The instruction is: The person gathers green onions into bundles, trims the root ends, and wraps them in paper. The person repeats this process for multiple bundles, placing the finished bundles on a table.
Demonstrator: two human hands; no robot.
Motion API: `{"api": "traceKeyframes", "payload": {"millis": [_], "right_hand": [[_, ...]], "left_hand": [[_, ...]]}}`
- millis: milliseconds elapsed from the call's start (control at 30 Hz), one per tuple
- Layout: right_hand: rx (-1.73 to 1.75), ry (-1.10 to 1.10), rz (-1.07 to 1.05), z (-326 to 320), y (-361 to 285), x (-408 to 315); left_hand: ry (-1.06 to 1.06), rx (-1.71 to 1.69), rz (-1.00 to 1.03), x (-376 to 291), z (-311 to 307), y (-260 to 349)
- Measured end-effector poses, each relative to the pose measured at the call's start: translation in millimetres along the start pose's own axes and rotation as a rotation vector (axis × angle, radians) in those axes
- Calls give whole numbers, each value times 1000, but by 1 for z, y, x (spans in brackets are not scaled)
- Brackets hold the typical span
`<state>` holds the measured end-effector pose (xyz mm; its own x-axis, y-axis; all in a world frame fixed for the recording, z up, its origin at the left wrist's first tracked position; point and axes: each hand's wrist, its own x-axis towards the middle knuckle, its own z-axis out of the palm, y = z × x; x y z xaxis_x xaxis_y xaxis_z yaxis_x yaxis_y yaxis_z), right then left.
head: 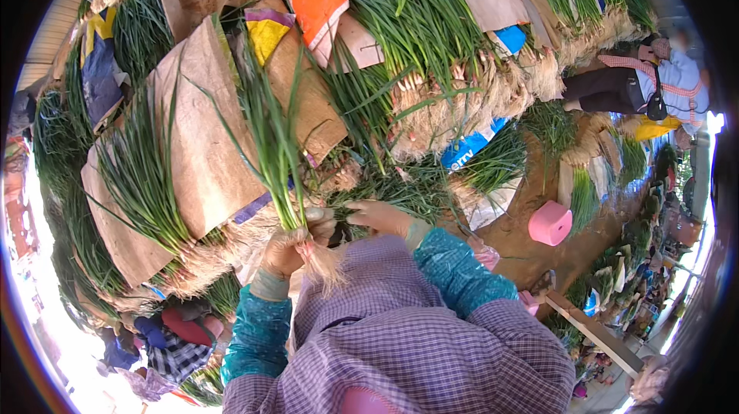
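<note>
My left hand, in a thin pale glove, is closed around the lower stems of a bunch of green onions. Their leaves point up and away from me, and their pale roots hang over my lap. To the right, my right hand is gloved too, its fingers pointing left over loose green leaves; whether it grips anything is unclear. Another gloved hand shows just behind the bunch. Left of the bunch, more green onions lie on a brown paper sheet, their roots towards me.
Large stacks of rooted green onions rise ahead, layered with sacking and paper. A pink plastic stool stands on the brown floor at right. One person is at upper right, another at lower left. A wooden beam lies lower right.
</note>
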<state>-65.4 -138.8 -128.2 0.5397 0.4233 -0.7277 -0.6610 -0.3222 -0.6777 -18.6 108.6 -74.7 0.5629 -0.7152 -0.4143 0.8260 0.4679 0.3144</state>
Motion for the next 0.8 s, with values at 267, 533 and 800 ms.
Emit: {"api": "traceKeyframes", "payload": {"millis": [267, 533, 800], "right_hand": [[483, 47, 48, -7, 57, 11], [437, 642, 175, -83, 202, 82], [-271, 437, -105, -13, 63, -21]], "left_hand": [[439, 293, -84, 29, 35, -18], [496, 268, -77, 62, 18, -39], [720, 463, -159, 86, 20, -94]]}}
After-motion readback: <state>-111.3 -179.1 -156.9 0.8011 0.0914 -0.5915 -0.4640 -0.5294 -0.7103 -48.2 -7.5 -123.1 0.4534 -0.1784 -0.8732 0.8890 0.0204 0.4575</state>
